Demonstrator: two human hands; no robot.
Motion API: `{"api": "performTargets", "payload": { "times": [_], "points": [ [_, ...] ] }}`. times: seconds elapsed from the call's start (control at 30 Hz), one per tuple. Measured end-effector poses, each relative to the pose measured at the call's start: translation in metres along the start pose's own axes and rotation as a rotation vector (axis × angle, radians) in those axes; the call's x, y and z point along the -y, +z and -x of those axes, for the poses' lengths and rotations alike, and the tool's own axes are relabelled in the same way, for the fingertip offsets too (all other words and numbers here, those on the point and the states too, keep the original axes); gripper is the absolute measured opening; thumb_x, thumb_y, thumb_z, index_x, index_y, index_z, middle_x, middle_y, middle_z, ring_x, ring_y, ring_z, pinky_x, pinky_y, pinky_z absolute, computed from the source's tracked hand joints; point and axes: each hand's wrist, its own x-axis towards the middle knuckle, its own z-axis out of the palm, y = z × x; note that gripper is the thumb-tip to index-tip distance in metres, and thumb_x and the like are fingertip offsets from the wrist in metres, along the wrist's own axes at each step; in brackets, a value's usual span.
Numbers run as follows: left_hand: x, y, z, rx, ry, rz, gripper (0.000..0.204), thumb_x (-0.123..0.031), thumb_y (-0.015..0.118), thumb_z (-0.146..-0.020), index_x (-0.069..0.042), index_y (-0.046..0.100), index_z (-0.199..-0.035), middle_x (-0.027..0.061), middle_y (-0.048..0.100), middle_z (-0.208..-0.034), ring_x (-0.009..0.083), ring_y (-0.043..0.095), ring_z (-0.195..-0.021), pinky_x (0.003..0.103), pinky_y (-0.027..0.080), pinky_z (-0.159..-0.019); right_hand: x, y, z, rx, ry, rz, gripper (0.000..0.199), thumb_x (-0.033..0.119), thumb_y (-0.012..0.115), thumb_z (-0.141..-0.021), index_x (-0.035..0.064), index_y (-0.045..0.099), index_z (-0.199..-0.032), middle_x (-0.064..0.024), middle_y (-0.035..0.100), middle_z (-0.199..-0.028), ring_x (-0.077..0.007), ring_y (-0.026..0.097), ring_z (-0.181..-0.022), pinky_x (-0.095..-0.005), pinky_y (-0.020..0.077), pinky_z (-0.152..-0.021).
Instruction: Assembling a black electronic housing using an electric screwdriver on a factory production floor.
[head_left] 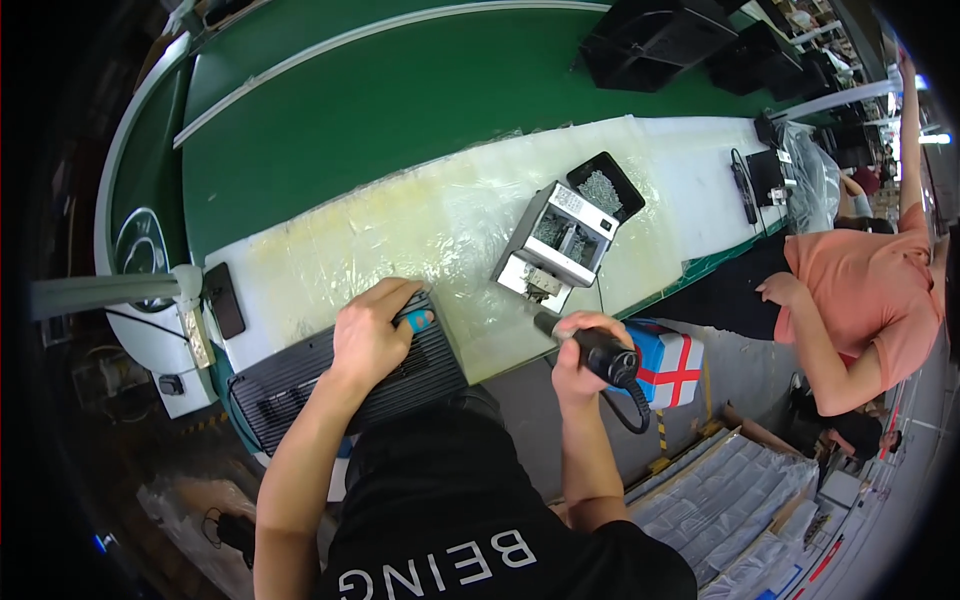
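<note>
A black ribbed metal housing [290, 385] lies across the near edge of the bench, in front of my body. My left hand [375, 325] is closed over its far right part, with a blue wrap [418, 320] around one digit. In my right hand [580, 370] is a black corded electric screwdriver [605, 355], gripped around its body. Its nose points up and left, close to the front of a silver screw feeder [560, 240]; whether the tip touches it I cannot tell. Loose screws show inside the feeder. Behind it sits a black tray [625, 190] of small screws.
A phone [224, 300] lies at the bench's left end. The green conveyor [400, 100] runs behind, carrying black boxy units [655, 40] at far right. A co-worker in an orange shirt [860, 290] stands at right. Below are a blue, white and red box [670, 368] and wrapped stacked parts [720, 490].
</note>
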Motion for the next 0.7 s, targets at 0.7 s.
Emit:
{"api": "performTargets", "payload": {
  "times": [0.7],
  "points": [
    [0.089,-0.064,-0.044,-0.393,-0.252,-0.263,0.033,-0.015,0.056,-0.092,0.002,0.058,-0.121,0.0142,0.062,-0.116,0.0243,0.057,-0.107,0.034,0.041,-0.096,-0.067,0.162,0.007,0.432,0.254,0.161,0.051,0.020,0.065,-0.087,-0.0055,0.046,-0.128,-0.0262,0.054,-0.121,-0.0420,0.057,-0.105,-0.0424,0.0486,-0.087]
  ]
}}
